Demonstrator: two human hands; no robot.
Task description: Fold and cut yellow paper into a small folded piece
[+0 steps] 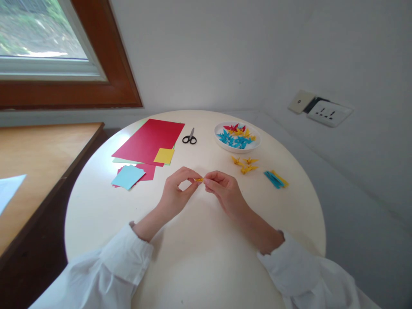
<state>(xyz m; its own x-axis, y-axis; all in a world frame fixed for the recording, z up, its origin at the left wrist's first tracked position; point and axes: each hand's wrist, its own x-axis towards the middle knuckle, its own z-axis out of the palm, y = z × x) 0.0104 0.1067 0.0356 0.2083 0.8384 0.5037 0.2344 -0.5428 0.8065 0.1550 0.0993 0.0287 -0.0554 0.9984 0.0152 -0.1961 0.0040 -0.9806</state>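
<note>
Over the middle of the round white table [193,257], my left hand [175,193] and my right hand [223,191] both pinch a tiny folded yellow paper piece [199,180] between their fingertips. Three finished yellow paper cranes [244,165] lie on the table just beyond my right hand. A white plate [237,149] behind them holds several blue, yellow and red cranes. Blue and yellow folded strips [276,178] lie to the right of the cranes.
A large red sheet [148,140], a small yellow square [164,156], a light blue square [128,176] and a smaller red piece lie at the table's left. Black scissors [189,137] sit at the back. A wooden desk [38,171] stands on the left; wall sockets [328,112] are on the right.
</note>
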